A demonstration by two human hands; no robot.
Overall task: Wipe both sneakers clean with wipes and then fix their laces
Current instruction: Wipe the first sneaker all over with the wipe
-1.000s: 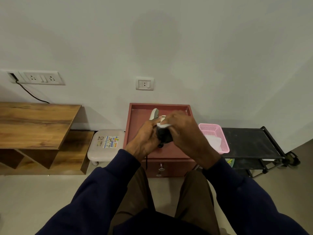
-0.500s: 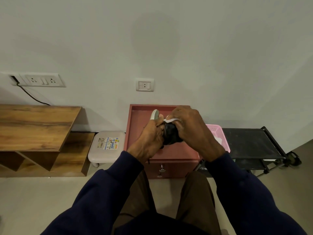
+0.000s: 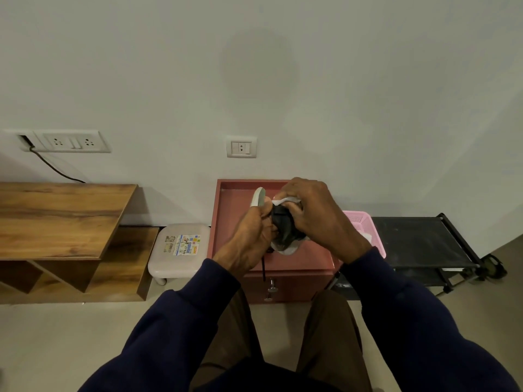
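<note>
From the head camera, the left hand [image 3: 249,239] grips a dark sneaker [image 3: 283,229], held up over the red cabinet [image 3: 235,219]. The right hand [image 3: 319,219] curls over the shoe's far end and pinches a white wipe [image 3: 286,200] against it. A black lace [image 3: 263,267] dangles below. The stool [image 3: 181,261] bears a sticker [image 3: 184,245]; its blue word may read "SQUARE", but it is blurred.

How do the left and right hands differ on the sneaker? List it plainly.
The left hand grips the black sneaker from its side, while the right hand presses a white wipe against its upper end. The left hand sits lower in view; the right hand sits higher, toward the wall. Both have curled fingers and meet on the same sneaker above the red cabinet.
</note>
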